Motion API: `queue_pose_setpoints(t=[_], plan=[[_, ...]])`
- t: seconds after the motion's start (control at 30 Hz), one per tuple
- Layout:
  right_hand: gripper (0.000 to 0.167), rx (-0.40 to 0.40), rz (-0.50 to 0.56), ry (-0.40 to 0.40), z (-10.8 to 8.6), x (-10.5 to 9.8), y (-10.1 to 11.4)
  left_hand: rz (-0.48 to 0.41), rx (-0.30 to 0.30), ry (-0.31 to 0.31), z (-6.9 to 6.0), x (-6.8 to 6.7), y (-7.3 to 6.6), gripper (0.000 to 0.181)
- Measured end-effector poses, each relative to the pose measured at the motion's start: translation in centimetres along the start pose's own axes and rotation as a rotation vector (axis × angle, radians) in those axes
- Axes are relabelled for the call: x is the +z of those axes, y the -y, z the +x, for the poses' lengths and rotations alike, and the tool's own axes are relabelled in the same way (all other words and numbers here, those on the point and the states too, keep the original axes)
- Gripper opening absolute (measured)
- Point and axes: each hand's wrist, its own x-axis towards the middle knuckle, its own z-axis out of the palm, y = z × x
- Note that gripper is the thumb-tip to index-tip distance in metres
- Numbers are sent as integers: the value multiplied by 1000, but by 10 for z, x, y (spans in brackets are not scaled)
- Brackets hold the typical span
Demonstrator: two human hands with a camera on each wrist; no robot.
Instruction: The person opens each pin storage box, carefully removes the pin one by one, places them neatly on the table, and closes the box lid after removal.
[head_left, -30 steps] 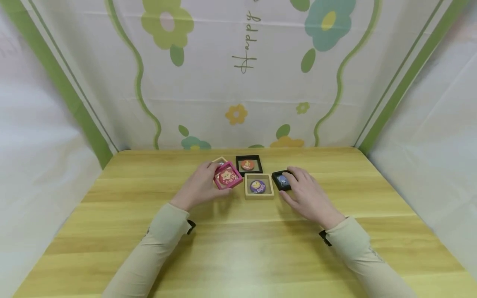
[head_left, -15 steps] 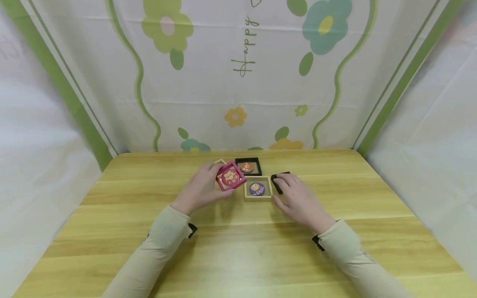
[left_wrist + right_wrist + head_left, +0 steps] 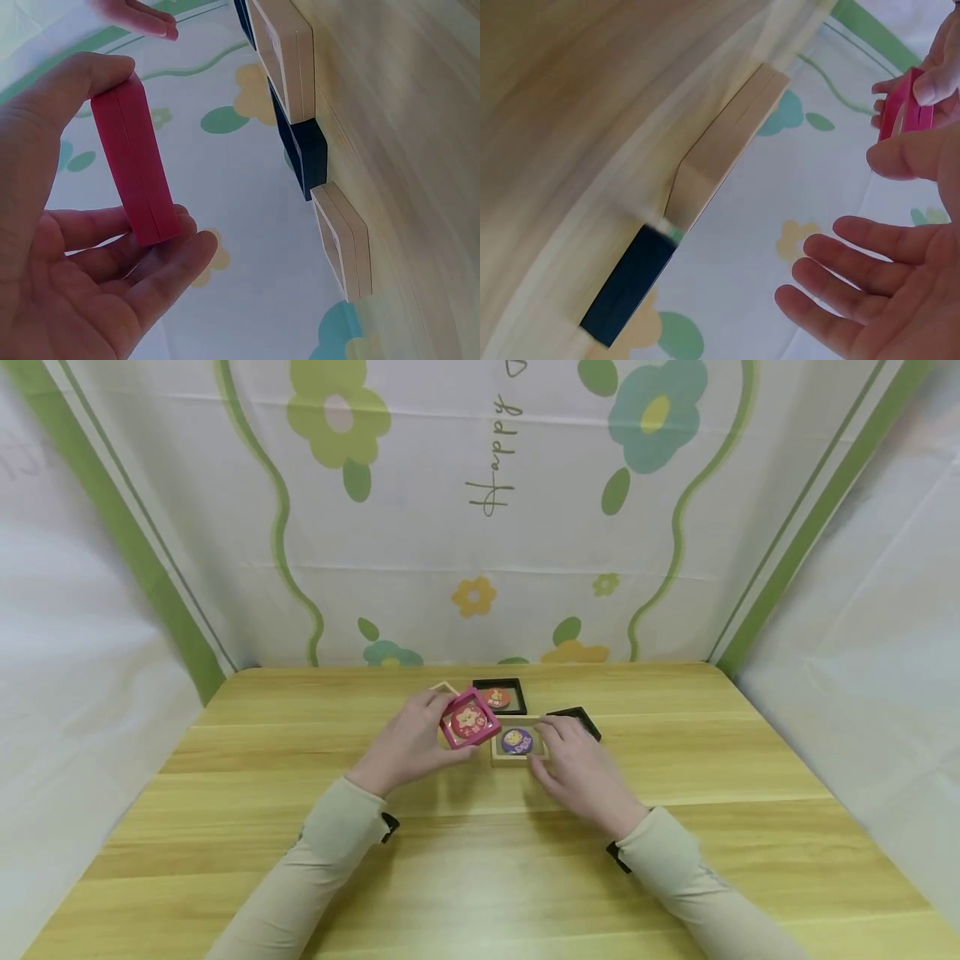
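My left hand (image 3: 407, 739) pinches a pink square display frame (image 3: 471, 719) with a red round badge inside, between thumb and fingers. In the left wrist view the frame (image 3: 139, 165) is edge-on, held above the table. My right hand (image 3: 583, 768) holds nothing and hovers by the right side of a pale wooden frame (image 3: 504, 761) with a purple badge; its fingers spread apart in the right wrist view, clear of the wooden frame (image 3: 727, 146). Just behind that hand lies a black frame (image 3: 581, 717), its badge hidden.
Behind the wooden frame lies another black frame (image 3: 497, 683) with an orange badge. A second pale wooden frame (image 3: 445, 686) is mostly hidden behind the left hand and pink frame. The wooden table (image 3: 480, 877) ends at a flower-printed curtain (image 3: 420, 527).
My right hand has left the right-hand black frame and moved left toward the pale wooden frame. The pink frame, still held in my left hand, has shifted slightly right.
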Motion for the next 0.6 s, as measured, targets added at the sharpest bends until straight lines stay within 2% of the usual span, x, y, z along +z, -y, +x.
queue_pose_setpoints(t=[0.2, 0.4, 0.6], plan=[[40, 24, 6, -22, 8, 5, 11, 14, 19, -3, -1, 2, -2, 82], [37, 73, 87, -25, 13, 8, 20, -1, 31, -13, -1, 5, -5, 79], [36, 110, 137, -48, 13, 11, 25, 16, 42, 19, -1, 7, -10, 83]])
